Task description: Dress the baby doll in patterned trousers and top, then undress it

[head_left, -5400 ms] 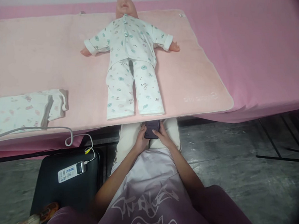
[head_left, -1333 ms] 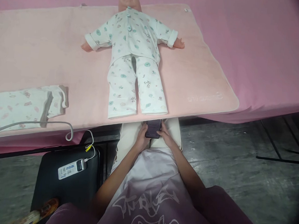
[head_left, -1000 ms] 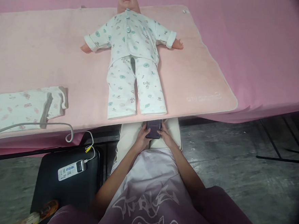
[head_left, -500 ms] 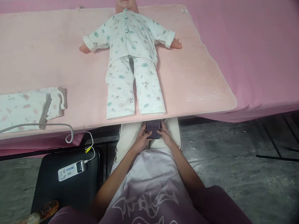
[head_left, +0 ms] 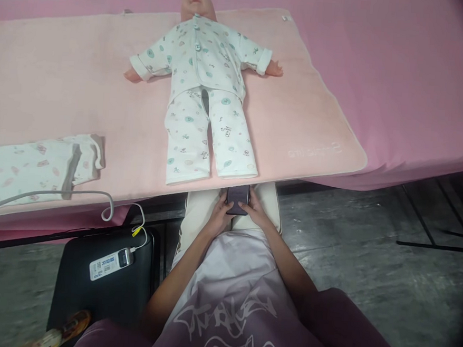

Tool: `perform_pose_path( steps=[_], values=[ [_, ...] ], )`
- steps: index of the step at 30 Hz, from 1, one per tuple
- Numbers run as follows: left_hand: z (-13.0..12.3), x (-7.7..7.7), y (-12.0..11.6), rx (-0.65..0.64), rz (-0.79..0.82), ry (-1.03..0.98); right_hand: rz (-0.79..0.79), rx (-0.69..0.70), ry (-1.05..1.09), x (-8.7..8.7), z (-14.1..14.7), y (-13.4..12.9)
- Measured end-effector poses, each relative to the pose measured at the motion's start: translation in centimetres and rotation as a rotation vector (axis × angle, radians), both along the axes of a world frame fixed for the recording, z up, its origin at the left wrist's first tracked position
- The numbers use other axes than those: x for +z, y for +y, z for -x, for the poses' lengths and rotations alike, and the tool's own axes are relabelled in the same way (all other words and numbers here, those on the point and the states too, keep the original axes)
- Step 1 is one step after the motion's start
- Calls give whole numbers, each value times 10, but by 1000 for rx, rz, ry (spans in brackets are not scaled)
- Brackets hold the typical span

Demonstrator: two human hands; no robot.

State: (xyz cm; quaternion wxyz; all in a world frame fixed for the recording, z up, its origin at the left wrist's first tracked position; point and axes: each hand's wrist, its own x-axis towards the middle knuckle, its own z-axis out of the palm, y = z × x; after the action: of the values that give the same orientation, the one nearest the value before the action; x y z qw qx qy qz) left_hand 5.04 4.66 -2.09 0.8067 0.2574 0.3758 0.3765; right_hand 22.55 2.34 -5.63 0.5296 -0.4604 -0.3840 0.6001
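Observation:
A dark smartphone (head_left: pixel 238 199) lies low over my lap, just under the table's front edge. My left hand (head_left: pixel 219 215) grips its left side, thumb on the screen. From the other side my right hand (head_left: pixel 257 211) holds it too, with that thumb over the lower screen. The phone's top end is partly hidden by the table edge. Beyond it, a baby doll (head_left: pixel 198 4) lies on its back with arms spread, dressed in a white printed jacket (head_left: pixel 210 58) and matching trousers (head_left: pixel 194 134). Neither hand touches the doll.
A pink mat (head_left: pixel 299 115) covers part of the pink-clothed table (head_left: pixel 400 74). Folded printed baby clothes (head_left: pixel 25 169) lie at left. A grey cable (head_left: pixel 75 192) runs over the edge to a white power bank (head_left: pixel 110 264) on a black stool (head_left: pixel 75 300). A shoe-like item (head_left: pixel 76 325) shows bottom left.
My right thumb has shifted left and slightly down, over the lower part of the phone's screen. The doll and the clothes stay in place.

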Motion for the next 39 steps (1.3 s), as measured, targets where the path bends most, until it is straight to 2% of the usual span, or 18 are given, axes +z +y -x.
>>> perform_pose_path(
  steps=[10,13,17,24,33,39],
  values=[
    [0,-1,1,34,35,25,57,-53,-10,-4,0,0],
    [1,-2,1,20,48,-27,88,-47,11,-6,-1,-1],
    [0,-6,2,68,80,-42,76,-17,73,-7,-1,-1],
    [-4,-6,2,116,53,-8,50,1,61,1,-1,-2],
    [-5,-3,2,100,6,-33,56,30,15,11,-1,-1],
    [-4,-2,1,81,2,-20,56,-31,-18,9,3,-1]
  ],
)
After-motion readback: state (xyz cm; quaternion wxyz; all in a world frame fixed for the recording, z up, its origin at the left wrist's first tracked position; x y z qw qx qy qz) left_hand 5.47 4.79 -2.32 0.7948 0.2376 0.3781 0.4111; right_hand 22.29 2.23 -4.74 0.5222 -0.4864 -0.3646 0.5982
